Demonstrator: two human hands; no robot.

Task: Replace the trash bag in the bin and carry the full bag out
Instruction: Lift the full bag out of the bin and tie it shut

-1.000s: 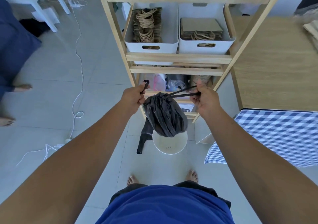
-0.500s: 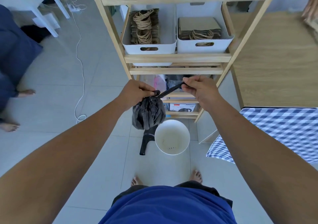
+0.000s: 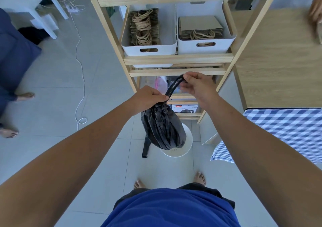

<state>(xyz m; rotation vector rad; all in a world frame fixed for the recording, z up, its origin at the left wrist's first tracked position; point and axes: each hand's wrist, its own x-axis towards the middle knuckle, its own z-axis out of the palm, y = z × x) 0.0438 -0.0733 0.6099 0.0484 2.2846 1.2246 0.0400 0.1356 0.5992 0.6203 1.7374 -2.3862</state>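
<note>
Two hands hold one full black trash bag [image 3: 163,127] in the head view. The left hand [image 3: 148,98] is clenched round the gathered neck of the bag, and the bulging body hangs straight down from that grip. Up and to the right of it, the right hand [image 3: 198,87] pinches the twisted black handles [image 3: 173,87] between fingers and thumb, so the strands run taut on a slant from one grip to the other.

Directly beneath the left grip, partly hidden by the bag, a white bin [image 3: 184,150] stands on the pale tiled floor [image 3: 104,80]; its inside shows bare white (no liner can be seen in the part that shows). A second black bag [image 3: 145,147] lies on the tiles just left of the bin.

Beyond both grips rises a wooden shelf unit [image 3: 176,59] with two white boxes [image 3: 149,47] of brown paper bags. Right of the right grip, a blue checked cloth [image 3: 285,130] covers a surface.
</note>
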